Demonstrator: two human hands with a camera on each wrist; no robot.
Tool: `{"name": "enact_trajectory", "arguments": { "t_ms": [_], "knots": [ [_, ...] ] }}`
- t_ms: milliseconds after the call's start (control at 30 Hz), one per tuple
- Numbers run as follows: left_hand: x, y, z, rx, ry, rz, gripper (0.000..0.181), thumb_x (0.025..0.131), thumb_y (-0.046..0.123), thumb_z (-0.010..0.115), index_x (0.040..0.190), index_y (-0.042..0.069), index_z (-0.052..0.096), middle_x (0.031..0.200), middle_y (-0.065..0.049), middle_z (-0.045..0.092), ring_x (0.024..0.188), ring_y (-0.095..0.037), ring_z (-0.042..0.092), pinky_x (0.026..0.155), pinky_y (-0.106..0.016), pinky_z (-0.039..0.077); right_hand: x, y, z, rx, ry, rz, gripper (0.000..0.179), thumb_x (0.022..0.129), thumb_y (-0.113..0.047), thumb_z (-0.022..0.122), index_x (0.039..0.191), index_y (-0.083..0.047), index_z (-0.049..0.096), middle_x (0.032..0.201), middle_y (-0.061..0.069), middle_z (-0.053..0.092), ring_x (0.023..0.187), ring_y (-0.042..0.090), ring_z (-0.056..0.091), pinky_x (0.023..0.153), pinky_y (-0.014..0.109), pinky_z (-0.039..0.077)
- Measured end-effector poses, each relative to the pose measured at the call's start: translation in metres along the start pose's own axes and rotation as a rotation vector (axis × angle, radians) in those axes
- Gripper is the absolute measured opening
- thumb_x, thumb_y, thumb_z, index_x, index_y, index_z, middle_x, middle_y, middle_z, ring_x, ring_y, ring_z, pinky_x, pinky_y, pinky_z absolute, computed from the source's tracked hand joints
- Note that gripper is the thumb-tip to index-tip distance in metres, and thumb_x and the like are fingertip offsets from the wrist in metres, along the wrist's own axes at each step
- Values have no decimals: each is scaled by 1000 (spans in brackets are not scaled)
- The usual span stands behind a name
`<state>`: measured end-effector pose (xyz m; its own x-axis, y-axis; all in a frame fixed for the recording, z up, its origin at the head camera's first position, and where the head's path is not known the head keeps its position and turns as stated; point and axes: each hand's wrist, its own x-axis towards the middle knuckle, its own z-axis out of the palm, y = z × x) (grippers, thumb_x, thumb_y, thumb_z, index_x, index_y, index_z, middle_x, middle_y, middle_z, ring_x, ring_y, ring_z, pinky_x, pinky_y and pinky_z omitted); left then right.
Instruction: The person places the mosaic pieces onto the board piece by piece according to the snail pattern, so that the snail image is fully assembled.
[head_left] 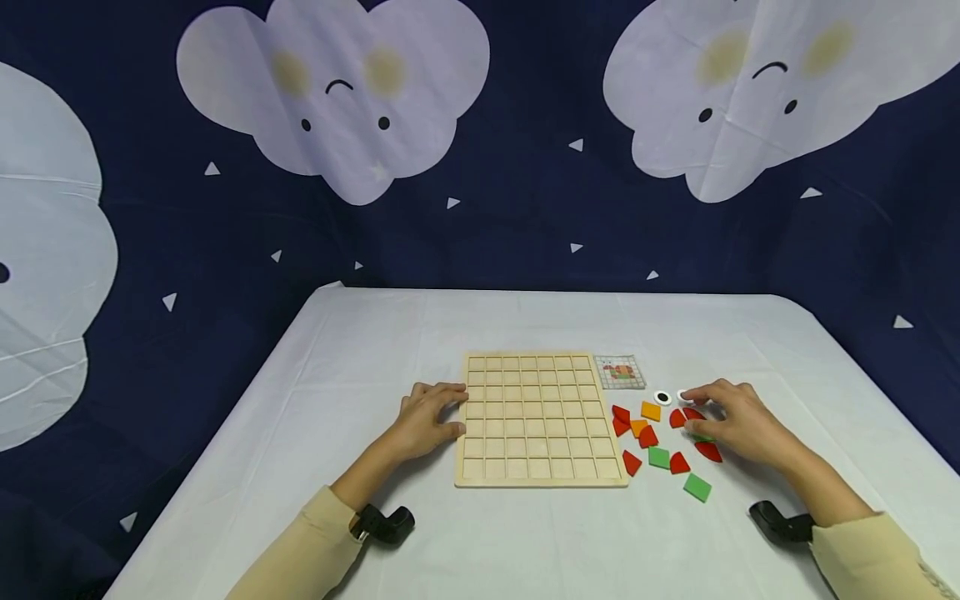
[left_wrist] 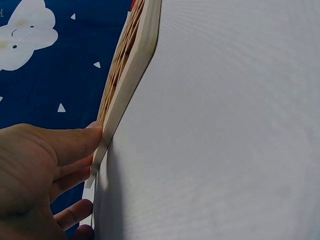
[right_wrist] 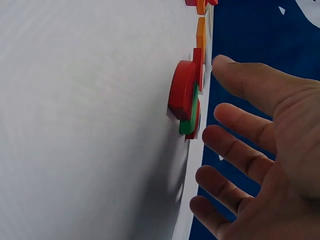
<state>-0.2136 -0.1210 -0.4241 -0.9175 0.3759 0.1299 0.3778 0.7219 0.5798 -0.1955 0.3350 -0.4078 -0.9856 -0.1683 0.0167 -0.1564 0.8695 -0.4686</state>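
Note:
A wooden grid board point(head_left: 536, 482) lies on the white table. At its left edge is my left hand point(head_left: 426, 421), with thumb and fingertips touching the side; the left wrist view shows the thumb point(left_wrist: 75, 145) extended against the board's rim point(left_wrist: 131, 75). My right hand point(head_left: 738, 423) hovers over loose pieces right of the board, fingers spread with nothing between them. Below it are a red quarter-round piece point(head_left: 708, 452), a green piece partly hidden by the hand, and a white disc partly covered by the fingertips. In the right wrist view, a red piece point(right_wrist: 183, 90) stands near the thumb.
A small picture card point(head_left: 620, 372) lies at the board's upper right corner. Nearby are a black-and-white eye disc point(head_left: 662, 398), an orange square point(head_left: 650, 411), green pieces point(head_left: 697, 487) and several red pieces point(head_left: 632, 462). A dark cloud-print cloth point(head_left: 517, 242) hangs behind the table.

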Motion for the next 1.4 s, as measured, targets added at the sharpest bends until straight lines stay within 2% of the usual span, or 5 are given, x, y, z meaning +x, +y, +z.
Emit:
{"name": "enact_trajectory", "arguments": {
  "t_ms": [367, 667, 1033, 1400],
  "knots": [
    [0, 0, 0, -4, -3, 5, 46, 81, 20, 72, 124, 10, 61, 138, -2, 53, 116, -27, 41, 89, -42, 28, 0, 4, 6, -21, 11, 24, 43, 78, -27, 74, 113, -6, 63, 116, 21, 55, 103, 35, 37, 82, 51, 36],
    [1, 0, 1, -4, 1, -6, 46, 80, 20, 72, 124, 11, 61, 138, -1, 53, 116, -26, 41, 89, -42, 28, 2, 13, 6, -23, 27, 18, 34, 79, -16, 68, 110, -3, 63, 114, 22, 56, 103, 36, 37, 83, 49, 33],
    [1, 0, 1, -13, 1, -3, 46, 80, 20, 72, 124, 11, 61, 138, 0, 53, 117, -26, 41, 89, -42, 28, -1, 15, 7, -32, 80, 1, 26, 77, -15, 72, 100, -5, 66, 108, 19, 61, 98, 33, 40, 77, 38, 30],
    [0, 0, 0, -7, -3, -10, 46, 80, 20, 72, 124, 11, 61, 138, 0, 53, 117, -26, 41, 87, -40, 28, 4, 16, 6, -45, 64, -1, 26, 80, -17, 69, 102, -4, 69, 108, 19, 61, 98, 32, 39, 77, 36, 30]
  ]
}}
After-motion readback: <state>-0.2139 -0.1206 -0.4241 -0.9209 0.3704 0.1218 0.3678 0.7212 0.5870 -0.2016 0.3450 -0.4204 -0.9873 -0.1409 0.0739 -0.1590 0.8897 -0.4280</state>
